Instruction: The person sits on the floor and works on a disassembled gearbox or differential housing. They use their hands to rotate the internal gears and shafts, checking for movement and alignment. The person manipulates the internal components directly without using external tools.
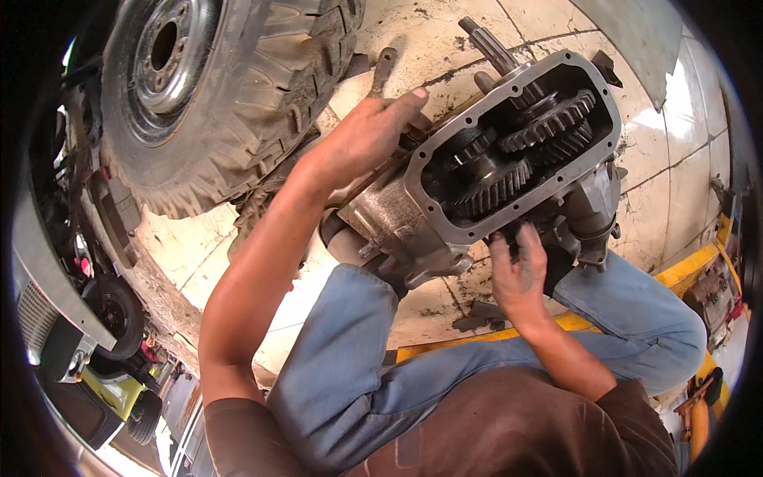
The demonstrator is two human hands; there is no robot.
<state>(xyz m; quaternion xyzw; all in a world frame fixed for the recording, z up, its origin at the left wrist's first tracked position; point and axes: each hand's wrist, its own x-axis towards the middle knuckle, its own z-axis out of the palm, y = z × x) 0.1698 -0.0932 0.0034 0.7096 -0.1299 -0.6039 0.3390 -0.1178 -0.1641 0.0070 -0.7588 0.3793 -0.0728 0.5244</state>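
Observation:
A grey metal gearbox with its top uncovered lies between my knees, tilted on the tiled floor. Inside its flanged opening sit several dark, oily gears, and a splined shaft sticks out at the far end. My left hand is at the housing's left side, fingers curled down and thumb stretched along the top; what they close on is hidden. Just beyond it a metal lever-like piece with a holed end stands out. On the near side, my right hand has its bent fingertips up against the gearbox's lower edge, partly hidden.
A big knobby tyre on a rim fills the upper left, close to my left forearm. A yellow metal frame runs behind my legs to the right. Dark scraps and dirt lie on the tiles. A sheet panel is at the upper right.

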